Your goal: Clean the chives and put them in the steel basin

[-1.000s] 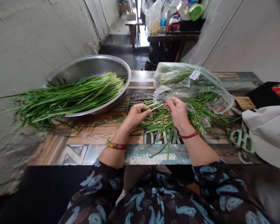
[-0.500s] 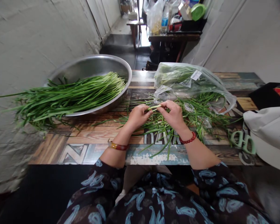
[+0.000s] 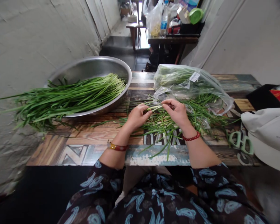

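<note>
My left hand (image 3: pixel 137 117) is closed round a few garlic chives (image 3: pixel 156 108), whose pale stem ends point right. At those ends, my right hand (image 3: pixel 176 112) is closed in a pinch; its fingertips partly hide what they grip. Under both hands lies a loose heap of garlic chives and scraps (image 3: pixel 163 124) on the wooden-patterned table (image 3: pixel 93 130). A clear plastic bag (image 3: pixel 177 90) with more chives lies just beyond my right hand. To the left, a large metal basin (image 3: pixel 93 65) holds a thick bundle of chives (image 3: pixel 84 93), leaves hanging over its rim.
Green-handled scissors (image 3: pixel 241 141) and a white cap (image 3: pixel 268 133) lie at the right end of the table, with a black box (image 3: pixel 261 96) behind. Walls stand on both sides. A second table (image 3: pixel 172 40) with a water bottle (image 3: pixel 163 21) and bags is farther back.
My right hand has moved a little to the right along the pale stem ends, and more of them shows between my hands. My left hand has stayed almost in place.
</note>
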`<action>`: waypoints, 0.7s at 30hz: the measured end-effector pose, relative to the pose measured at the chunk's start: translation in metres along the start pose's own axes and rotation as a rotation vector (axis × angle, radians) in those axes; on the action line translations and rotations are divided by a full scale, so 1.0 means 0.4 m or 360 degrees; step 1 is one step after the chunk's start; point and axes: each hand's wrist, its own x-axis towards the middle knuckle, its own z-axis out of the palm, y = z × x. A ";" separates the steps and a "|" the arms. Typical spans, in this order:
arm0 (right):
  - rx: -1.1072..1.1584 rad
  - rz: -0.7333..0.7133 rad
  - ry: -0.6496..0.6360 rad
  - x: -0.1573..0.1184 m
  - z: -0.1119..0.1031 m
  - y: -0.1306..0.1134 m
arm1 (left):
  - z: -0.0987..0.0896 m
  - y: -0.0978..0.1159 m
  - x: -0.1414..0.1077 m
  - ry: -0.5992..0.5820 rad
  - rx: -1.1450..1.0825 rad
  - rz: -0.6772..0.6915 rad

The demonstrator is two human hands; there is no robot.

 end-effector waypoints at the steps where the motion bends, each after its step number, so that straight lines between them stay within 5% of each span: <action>1: 0.0019 0.0016 -0.0019 -0.003 0.006 -0.003 | 0.001 0.003 -0.002 -0.0024 0.0010 0.0013; 8: 0.0076 0.0156 -0.0046 -0.012 0.022 0.001 | 0.003 0.012 -0.005 -0.0163 0.0133 0.0129; 16: -0.0121 0.0047 0.0095 -0.001 0.017 0.054 | -0.041 -0.039 0.006 0.0580 -0.0547 -0.0289; 21: -0.0329 -0.0125 0.0041 -0.008 0.014 0.042 | -0.053 -0.056 0.011 0.0794 -0.0278 -0.0302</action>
